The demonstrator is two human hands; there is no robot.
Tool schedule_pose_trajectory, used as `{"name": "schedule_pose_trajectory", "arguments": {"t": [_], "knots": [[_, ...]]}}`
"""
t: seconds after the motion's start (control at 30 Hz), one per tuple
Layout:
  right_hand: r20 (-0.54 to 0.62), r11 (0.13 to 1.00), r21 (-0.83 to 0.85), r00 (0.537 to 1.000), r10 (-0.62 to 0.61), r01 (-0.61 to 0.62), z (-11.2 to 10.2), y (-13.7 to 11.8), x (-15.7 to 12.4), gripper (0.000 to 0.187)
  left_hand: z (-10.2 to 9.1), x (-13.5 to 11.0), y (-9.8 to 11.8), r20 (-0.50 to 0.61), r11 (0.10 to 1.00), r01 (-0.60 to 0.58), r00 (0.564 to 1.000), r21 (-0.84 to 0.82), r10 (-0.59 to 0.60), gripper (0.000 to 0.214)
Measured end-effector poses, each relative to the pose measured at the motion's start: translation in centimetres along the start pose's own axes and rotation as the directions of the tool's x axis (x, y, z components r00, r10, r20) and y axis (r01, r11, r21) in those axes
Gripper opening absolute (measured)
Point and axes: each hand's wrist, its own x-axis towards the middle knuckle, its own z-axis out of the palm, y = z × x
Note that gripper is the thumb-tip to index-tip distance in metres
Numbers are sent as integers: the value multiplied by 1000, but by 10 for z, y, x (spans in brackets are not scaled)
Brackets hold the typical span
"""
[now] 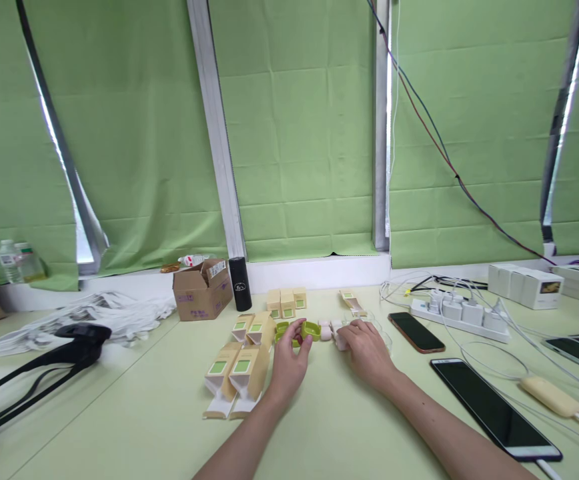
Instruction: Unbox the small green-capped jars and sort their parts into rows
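Note:
My left hand (290,363) is closed around a small green round piece, its fingers curled so that part of it is hidden. A second green ring-shaped piece (311,331) shows just right of the fingertips. Small pale pink pieces (325,331) lie between my hands. My right hand (368,350) reaches down with bent fingers onto a pale pink-white piece (340,341). Clear plastic packaging (385,338) shows behind and beside that hand. Left of my left hand stand several beige boxes with green labels (249,367), the nearest with open white flaps.
Farther back are more small beige boxes (288,304), a flattened beige carton (352,303), a brown cardboard box (202,291) and a black cylinder (240,285). Phones (494,408), cables and a power strip (459,321) lie right; a black frame (77,353) and white bags (89,320), left.

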Motion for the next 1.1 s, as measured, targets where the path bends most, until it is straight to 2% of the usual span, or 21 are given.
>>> {"name": "schedule_pose_trajectory", "arguments": {"t": [0.17,0.3,0.43,0.6,0.8,0.97,1.1], "knots": [[-75,993,100,995,64,-56,-2,2,1,38,0,-1,1,27,1000,-7,1000,-25,8,41],[-151,983,180,987,62,-34,-10,-5,-1,31,-2,-2,4,65,998,-15,998,-61,19,39],[-262,964,243,964,-42,109,-15,-17,-4,28,-3,-3,5,89,996,-11,996,-89,19,39],[-414,912,266,891,-184,312,-13,-29,-7,43,-2,-3,6,105,989,19,994,-148,-3,45],[-427,888,294,880,-209,353,-15,-37,-9,60,4,-2,5,151,968,98,986,-232,-64,52],[-443,874,339,879,-179,349,-13,-42,-10,62,9,0,1,259,924,167,963,-343,-78,54],[-446,874,356,882,-152,331,-10,-43,-10,62,12,-1,2,325,909,208,942,-361,-87,60]]}}
